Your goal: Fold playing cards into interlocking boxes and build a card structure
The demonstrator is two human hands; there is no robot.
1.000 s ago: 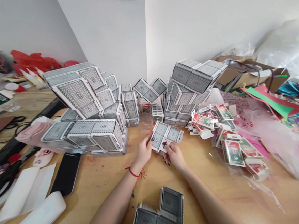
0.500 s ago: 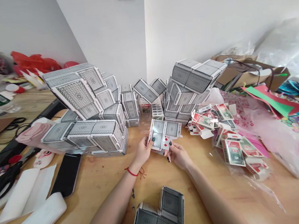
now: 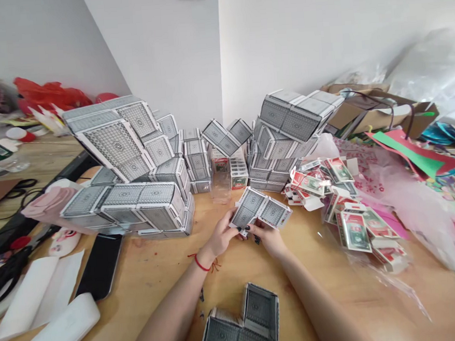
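Both hands hold a small piece made of joined playing cards (image 3: 247, 206), grey patterned backs facing up, above the middle of the table. My left hand (image 3: 223, 236) grips its left side, thumb on top. My right hand (image 3: 268, 238) is closed at its lower edge, with the right-hand card (image 3: 274, 212) sticking out beyond the fingers. The fingers beneath the cards are partly hidden. Between my forearms lies an L-shaped block covered with cards (image 3: 242, 328). Behind my hands stand a row of card packs (image 3: 239, 176) and a leaning pair of card-covered blocks (image 3: 220, 137).
Card-covered blocks are stacked at left (image 3: 144, 199) and right (image 3: 297, 119). Red-and-white card boxes (image 3: 355, 231) lie piled on plastic at right. A black phone (image 3: 100, 266), a white paper roll (image 3: 55, 333) and black scissors (image 3: 8, 269) lie at left. A paper bag (image 3: 418, 113) stands behind.
The joined cards have turned and tilted in my hands. The red diamond card face seen before is now out of sight. My right fingers have moved in towards the left thumb.
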